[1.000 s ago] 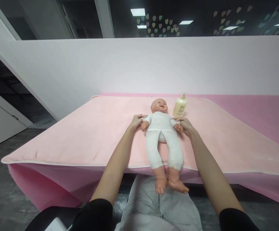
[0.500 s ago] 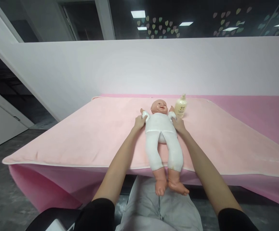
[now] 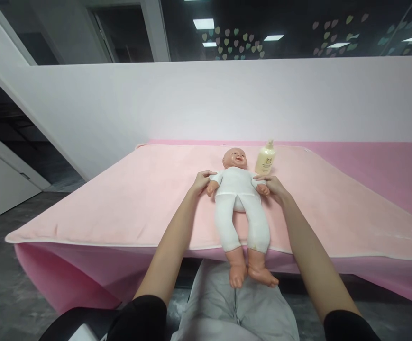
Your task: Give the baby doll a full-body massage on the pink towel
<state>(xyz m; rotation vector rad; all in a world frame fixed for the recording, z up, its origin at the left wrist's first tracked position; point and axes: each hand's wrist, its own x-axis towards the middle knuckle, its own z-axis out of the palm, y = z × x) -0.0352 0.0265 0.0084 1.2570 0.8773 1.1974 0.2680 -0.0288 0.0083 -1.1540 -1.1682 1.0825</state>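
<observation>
While looking down in the head view, have the baby doll (image 3: 237, 182) gripped by both arms with left hand (image 3: 202, 181) and right hand (image 3: 276, 186). Lies face-up on the pale pink blanket (image 3: 131, 203) beside the pump bottle (image 3: 265, 160), with feet past the near edge of the worktop (image 3: 387, 168).

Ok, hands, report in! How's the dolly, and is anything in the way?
Left hand, right hand: touching doll, one per sleeve. Doll: face-up on pink blanket. Pump bottle: near right hand, not blocking.
</observation>
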